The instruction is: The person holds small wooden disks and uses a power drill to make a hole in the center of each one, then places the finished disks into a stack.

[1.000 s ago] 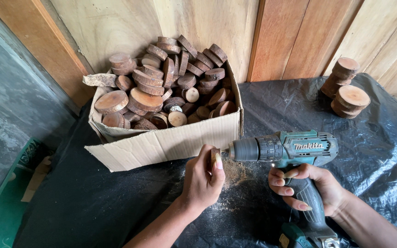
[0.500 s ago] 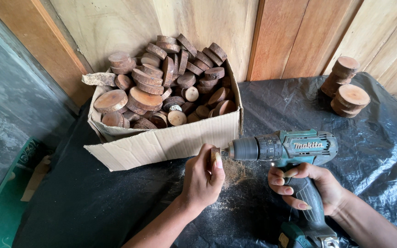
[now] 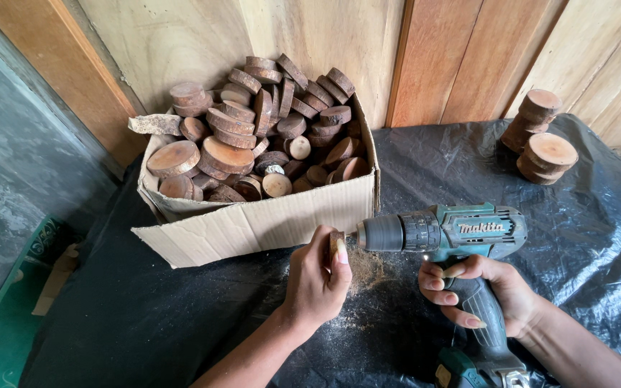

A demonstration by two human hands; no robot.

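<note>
Head view: the left hand (image 3: 315, 280) has its grip closed around a small wood slice (image 3: 336, 243), held on edge against the nose of a teal cordless drill (image 3: 443, 233). The right hand (image 3: 484, 291) is wrapped tightly around the drill's handle. Sawdust (image 3: 366, 269) lies under the slice on the black-sheeted surface (image 3: 181, 323), just in front of a cardboard box (image 3: 260, 223) heaped with wood rounds (image 3: 253, 129). Stacked wood discs (image 3: 540, 136) stand well apart at the far right.

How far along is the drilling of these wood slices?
Done: sawdust on the black sheet suggests earlier drilling; two stacks of slices stand apart. In hand: left hand holds a slice against the cordless drill, gripped by right hand. Left: a heaped cardboard box.
</note>
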